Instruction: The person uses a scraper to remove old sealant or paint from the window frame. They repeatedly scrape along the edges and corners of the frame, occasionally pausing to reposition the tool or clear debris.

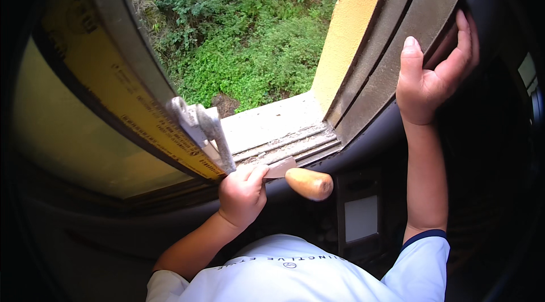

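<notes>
A flat-bladed scraper or putty knife with a wooden handle [309, 183] lies at the near edge of the window's bottom track [289, 144]. My left hand [243, 193] pinches its metal blade [281, 168] between thumb and fingers; the handle points right. Just above that hand stands a worn metal bracket or latch [204, 131] by the lower corner of the sliding sash. My right hand [432, 76] rests against the brown metal window frame [383, 72] on the right, thumb on its face, the other fingers partly hidden around its edge.
Dirt and debris line the track grooves. A window sash with yellow printed tape [140, 106] and a frosted pane [85, 131] fills the left. Beyond the white outer sill [272, 119] are a yellow wall edge [349, 29] and green plants. A pale panel [361, 219] shows below.
</notes>
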A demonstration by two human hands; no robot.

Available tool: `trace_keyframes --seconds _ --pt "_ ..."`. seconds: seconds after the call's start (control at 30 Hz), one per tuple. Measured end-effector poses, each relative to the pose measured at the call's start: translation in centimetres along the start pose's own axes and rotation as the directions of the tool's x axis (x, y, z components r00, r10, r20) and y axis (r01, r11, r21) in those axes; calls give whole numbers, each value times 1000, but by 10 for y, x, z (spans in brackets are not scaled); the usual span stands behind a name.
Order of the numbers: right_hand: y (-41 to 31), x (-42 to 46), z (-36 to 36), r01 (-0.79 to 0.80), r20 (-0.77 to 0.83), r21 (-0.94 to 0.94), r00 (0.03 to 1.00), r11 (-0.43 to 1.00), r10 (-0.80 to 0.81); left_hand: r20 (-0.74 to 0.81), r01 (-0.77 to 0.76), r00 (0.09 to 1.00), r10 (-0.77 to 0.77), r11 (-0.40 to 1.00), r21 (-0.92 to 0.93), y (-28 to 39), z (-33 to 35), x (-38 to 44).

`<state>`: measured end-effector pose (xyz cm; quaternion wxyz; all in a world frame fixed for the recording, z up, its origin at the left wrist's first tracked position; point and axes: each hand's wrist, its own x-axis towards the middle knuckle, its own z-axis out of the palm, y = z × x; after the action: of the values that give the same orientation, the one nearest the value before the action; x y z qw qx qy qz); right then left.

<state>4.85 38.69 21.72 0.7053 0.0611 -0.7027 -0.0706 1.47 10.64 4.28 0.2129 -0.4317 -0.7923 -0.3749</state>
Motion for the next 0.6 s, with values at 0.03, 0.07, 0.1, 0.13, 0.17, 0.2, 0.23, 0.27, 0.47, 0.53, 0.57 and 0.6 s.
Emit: trace_keyframes --seconds 0.03,0.07,0.1,0.13,0.17,0.2,0.23,0.27,0.47,0.53,0.57,0.6 --pt "-2 1 0 10 -2 -28 1000 1000 -10 -16 5 1000 -6 1000 -15 -2 5 -3" --pt "-2 1 0 20 -3 -56 1000 998 -20 -32 11 999 -12 1000 -30 -2 8 -5" --pt "3 -2 2 14 -16 36 1000 999 -14 -44 14 999 -16 999 -45 -2 10 -5" --pt "2 -2 1 16 1 8 1000 1000 -16 -35 14 999 -15 1000 -27 0 10 -4" --pt "1 -1 -1 17 18 -19 1000 1000 -17 -43 12 999 -13 1000 -29 1 12 -4" --pt "3 -2 1 17 3 -6 1000 1000 -17 -56 10 998 -11 1000 -28 1 14 -3" --pt "3 -2 0 12 8 -17 1000 1000 -12 -69 7 998 -9 1000 -27 1 16 -2" --pt "3 -3 0 7 13 -28 1000 1000 -6 -62 -18 998 18 1000 9 1 18 -1" --pt "0 1 0 -6 5 -14 1000 1000 6 -81 -72 994 75 997 33 8 33 9" --pt "0 0 -1 1 11 -35 1000 999 -1 -69 -84 994 87 995 47 8 32 10" --pt "0 0 -2 5 13 -46 1000 999 -4 -59 -109 992 113 992 60 6 31 13" --pt "1 0 -2 15 14 -50 1000 999 -14 -52 -134 989 137 989 68 6 31 16"
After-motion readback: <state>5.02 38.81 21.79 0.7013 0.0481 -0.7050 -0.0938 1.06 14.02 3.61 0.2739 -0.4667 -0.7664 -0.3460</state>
